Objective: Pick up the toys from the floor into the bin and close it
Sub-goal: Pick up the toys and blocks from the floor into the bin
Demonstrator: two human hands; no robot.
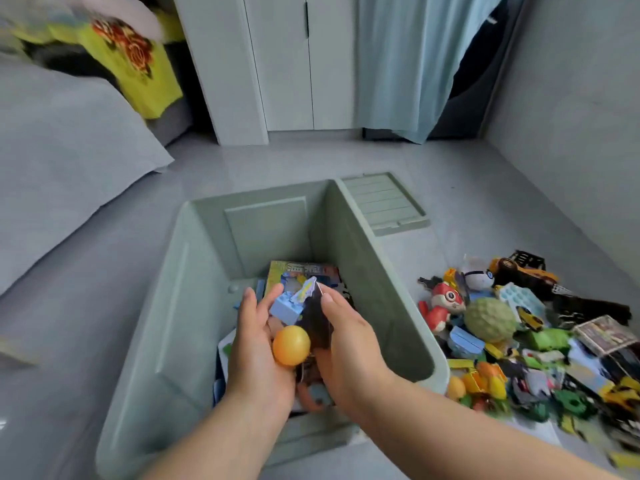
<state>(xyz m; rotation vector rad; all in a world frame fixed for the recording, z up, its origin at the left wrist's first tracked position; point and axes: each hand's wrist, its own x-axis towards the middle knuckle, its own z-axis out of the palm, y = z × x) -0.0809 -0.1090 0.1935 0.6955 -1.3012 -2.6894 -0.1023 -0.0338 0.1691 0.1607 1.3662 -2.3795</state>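
Observation:
A pale green bin (166, 306) stands open on the floor, with a picture box (294, 271) and a few toys at its bottom. Both my hands hover over its inside, cupped together round a bunch of toys. My left hand (256, 344) holds an orange ball (291, 345) and a light blue brick (285, 310). My right hand (346, 344) grips a dark toy (317, 323) with a small card (306, 289) on top. The bin's lid (384, 202) lies flat on the floor behind the bin's right side. A heap of toys (519, 341) lies on the floor to the right.
A grey bed (62, 168) fills the left side, with yellow clothing (135, 64) at its far end. White wardrobe doors (294, 64) and a pale blue curtain (408, 64) stand at the back. A grey wall (571, 133) runs along the right. Bare floor lies between bin and wardrobe.

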